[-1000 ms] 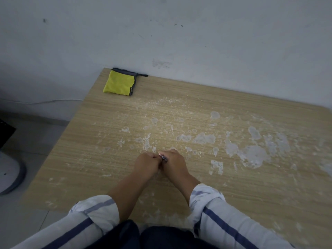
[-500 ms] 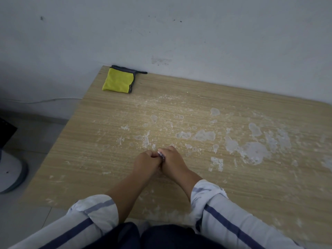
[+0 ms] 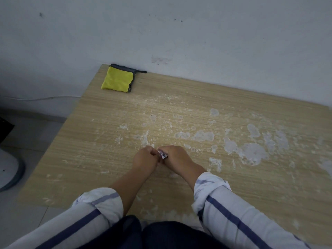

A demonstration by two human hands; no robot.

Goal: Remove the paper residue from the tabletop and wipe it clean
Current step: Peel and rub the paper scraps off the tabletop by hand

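grip: left hand (image 3: 145,159) and right hand (image 3: 177,158) still clench one small scraper (image 3: 162,154), centre frame
change: residue (image 3: 253,153) unchanged; scraping barely begun

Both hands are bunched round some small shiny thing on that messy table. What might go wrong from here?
1. The small shiny object, seemingly pinched by the right hand with the left hand crowded against it, might slip and nick a finger or gouge the tabletop.
2. Big white residue patches lie further right, so much could get missed.
3. The yellow cloth sits at the far corner, a stretch to reach.
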